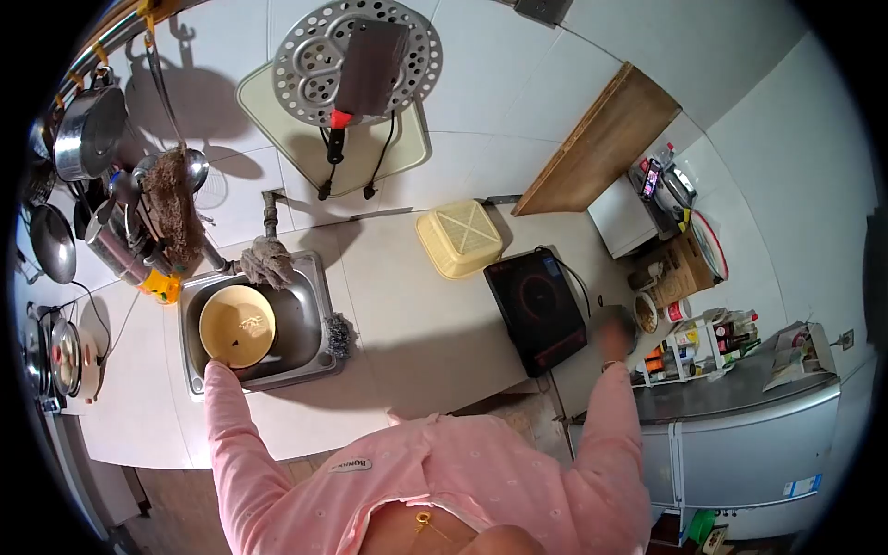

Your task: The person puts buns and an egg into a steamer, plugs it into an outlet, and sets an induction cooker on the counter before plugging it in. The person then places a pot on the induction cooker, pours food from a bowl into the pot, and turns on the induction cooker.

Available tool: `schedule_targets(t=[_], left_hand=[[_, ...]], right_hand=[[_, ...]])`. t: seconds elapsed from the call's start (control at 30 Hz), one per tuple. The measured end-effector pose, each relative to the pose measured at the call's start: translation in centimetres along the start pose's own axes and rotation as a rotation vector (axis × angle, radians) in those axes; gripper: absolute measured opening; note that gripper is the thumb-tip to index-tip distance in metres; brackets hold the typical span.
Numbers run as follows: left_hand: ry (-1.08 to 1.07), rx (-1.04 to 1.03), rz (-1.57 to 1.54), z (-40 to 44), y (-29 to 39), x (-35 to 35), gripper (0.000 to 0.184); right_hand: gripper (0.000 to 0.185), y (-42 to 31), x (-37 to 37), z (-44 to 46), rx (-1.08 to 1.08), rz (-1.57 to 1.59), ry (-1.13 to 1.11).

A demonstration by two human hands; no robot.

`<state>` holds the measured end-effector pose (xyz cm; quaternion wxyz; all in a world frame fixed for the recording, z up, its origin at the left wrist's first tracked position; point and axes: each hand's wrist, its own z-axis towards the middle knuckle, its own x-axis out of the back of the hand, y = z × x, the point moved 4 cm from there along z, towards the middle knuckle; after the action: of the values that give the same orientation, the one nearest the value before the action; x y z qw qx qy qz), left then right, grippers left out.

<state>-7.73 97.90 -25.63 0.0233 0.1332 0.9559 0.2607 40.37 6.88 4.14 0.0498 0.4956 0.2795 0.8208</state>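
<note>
A yellow bowl (pixel 238 324) with a few pale pieces and a dark speck inside is in the steel sink (pixel 326 305). My left hand (pixel 218 364) is closed on its near rim. Far to the right, my right hand (pixel 610 344) reaches past the black induction cooker (pixel 538 310). It is at a dark round object (pixel 627 326) whose kind I cannot make out. The fingers of that hand are blurred, so their grip does not show.
A grey rag (pixel 266 261) hangs on the faucet over the sink, and a scrubber (pixel 339 337) lies at its right edge. An upturned yellow basket (pixel 460 239) sits on the counter. A bottle rack (pixel 684 351) stands right, by the fridge (pixel 758 444).
</note>
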Motion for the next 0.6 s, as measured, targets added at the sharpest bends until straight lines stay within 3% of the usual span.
schedule_targets(t=[0.07,0.1,0.2,0.23,0.33,0.43,0.57,0.6], left_hand=[[-0.025,-0.116,-0.224,2.6,-0.2,1.6,0.029],[0.116,-0.025,-0.150,1.7,-0.9,2.1,0.039],[0.295,0.151,0.179,-1.8,0.5,1.6,0.045],[0.315,0.100,0.200,-2.5,0.8,1.4,0.045],[0.052,-0.249,-0.188,-5.3,0.6,0.4,0.045],[-0.024,-0.412,-0.559,-5.7,1.1,-1.4,0.041],[0.238,-0.762,-0.661,-12.8,-2.9,-7.5,0.028],[0.211,-0.817,-0.425,-11.9,-4.4,-9.2,0.025]], right_hand=[[0.042,-0.1,-2.4,0.6,-0.051,0.087,-0.039],[0.042,-0.2,-2.8,0.9,-0.075,0.122,-0.063],[0.043,-2.1,-1.8,1.9,-0.145,0.202,-0.142],[0.045,-2.4,-2.0,2.1,-0.127,0.207,-0.181],[0.036,-3.0,-2.8,3.1,-0.011,0.210,-0.100],[0.022,-3.5,-0.3,5.2,0.125,0.374,0.133],[0.028,-4.5,0.7,8.2,-0.173,0.515,-0.084],[0.029,-4.9,-0.3,9.2,-0.219,0.712,-0.068]])
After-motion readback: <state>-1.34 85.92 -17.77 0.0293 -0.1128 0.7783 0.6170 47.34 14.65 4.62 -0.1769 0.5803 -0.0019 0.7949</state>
